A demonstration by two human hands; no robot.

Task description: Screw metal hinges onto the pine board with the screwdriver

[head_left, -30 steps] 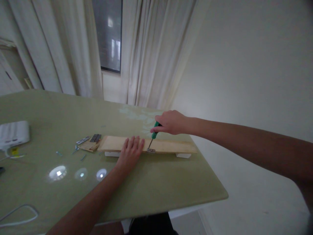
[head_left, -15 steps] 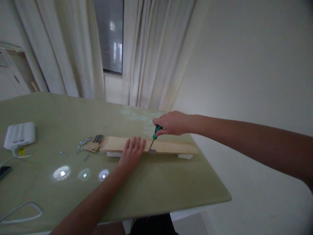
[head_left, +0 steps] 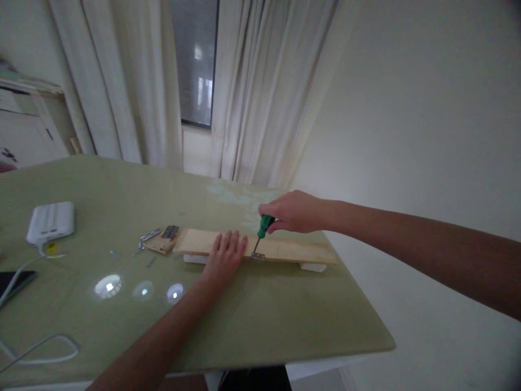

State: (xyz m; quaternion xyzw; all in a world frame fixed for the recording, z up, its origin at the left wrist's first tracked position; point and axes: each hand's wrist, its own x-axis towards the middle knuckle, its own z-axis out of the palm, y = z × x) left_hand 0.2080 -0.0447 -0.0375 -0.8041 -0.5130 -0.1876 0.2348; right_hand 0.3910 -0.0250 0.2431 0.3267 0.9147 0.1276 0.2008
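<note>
A long pale wooden board (head_left: 293, 250) lies on small white blocks near the right end of the green table (head_left: 264, 309). My left hand (head_left: 226, 255) rests flat on the board, fingers stretched out. My right hand (head_left: 291, 210) is closed round a green-handled screwdriver (head_left: 264, 228), its tip down on a small metal hinge (head_left: 258, 256) at the board's near edge.
Left of the board lie a smaller wood piece (head_left: 160, 244), metal hinges (head_left: 170, 232) and several loose screws (head_left: 150, 262). A white power bank (head_left: 51, 221) with a cable, and a dark phone (head_left: 12, 282), sit at the far left. The table edge drops off just right of the board.
The view has shifted, so everything sits a little further right and lower. Both hands keep their places on the board and the screwdriver.
</note>
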